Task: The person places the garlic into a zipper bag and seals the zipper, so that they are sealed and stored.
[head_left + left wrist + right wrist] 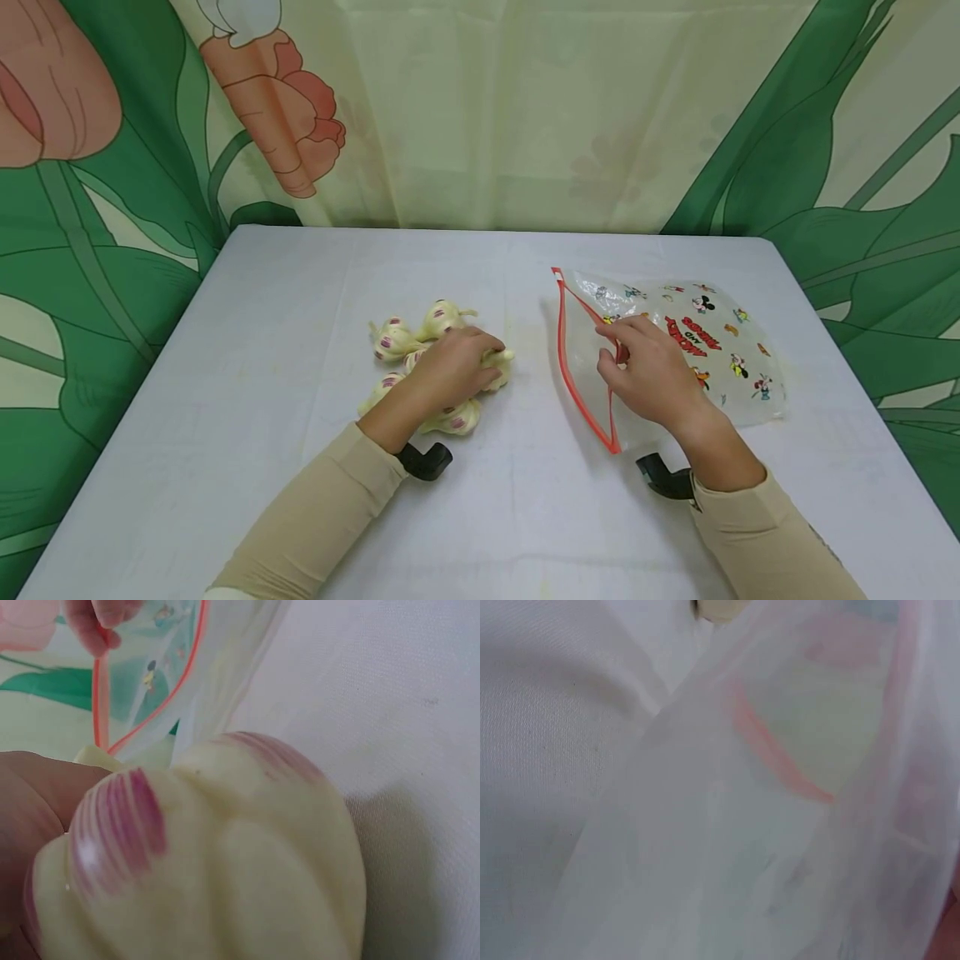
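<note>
My left hand (457,367) grips a garlic bulb (497,371) at the right side of a small group, thumb and fingers around it. Several more white bulbs with purple streaks, such as this garlic bulb (395,339), lie about that hand. Up close in the left wrist view, a garlic bulb (247,847) hides much of the fingers. My right hand (652,371) pinches the red-edged mouth of a clear printed zip bag (738,342), which gapes toward the garlic. The bag's translucent film covers most of the right wrist view.
A white-covered table (247,367) carries everything. Behind it hangs a curtain (510,117) with large leaves and flowers. Black wrist mounts (425,461) stick out below both hands.
</note>
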`<state>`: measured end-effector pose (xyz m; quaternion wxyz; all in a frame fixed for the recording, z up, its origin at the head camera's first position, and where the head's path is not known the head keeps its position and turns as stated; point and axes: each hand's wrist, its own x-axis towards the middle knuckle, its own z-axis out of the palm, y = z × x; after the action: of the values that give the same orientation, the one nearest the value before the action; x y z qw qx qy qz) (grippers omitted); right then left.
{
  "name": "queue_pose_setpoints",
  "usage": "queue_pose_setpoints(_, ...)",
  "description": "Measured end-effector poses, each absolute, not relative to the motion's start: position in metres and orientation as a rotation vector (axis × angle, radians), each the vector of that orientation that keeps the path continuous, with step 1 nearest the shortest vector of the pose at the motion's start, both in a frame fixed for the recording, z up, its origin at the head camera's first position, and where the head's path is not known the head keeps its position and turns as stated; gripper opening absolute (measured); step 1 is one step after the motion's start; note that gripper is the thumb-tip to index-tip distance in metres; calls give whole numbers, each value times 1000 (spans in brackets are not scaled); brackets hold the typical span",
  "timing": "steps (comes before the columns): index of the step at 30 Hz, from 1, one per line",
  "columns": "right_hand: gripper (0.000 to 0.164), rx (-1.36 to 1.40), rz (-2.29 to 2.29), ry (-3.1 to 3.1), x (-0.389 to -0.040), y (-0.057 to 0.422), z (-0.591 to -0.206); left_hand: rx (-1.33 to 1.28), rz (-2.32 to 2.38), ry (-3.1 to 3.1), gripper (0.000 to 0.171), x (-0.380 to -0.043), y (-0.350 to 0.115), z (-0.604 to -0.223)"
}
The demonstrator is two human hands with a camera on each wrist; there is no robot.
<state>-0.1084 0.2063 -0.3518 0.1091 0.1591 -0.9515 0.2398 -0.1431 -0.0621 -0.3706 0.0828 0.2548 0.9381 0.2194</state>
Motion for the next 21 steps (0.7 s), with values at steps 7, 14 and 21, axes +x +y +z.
queue_pose_setpoints(7,31,463,716,-2801,-108,205,-351,735,620,2831,29,-141,-62,-370)
queue_pose_setpoints(14,30,469,717,-2788,-109,205,-352,789,630,2925,22,-139,-63,-370)
queue_pose_setpoints(21,30,477,718,-2773,-108,205,-353,878,751,3037,18,-135,-63,-365)
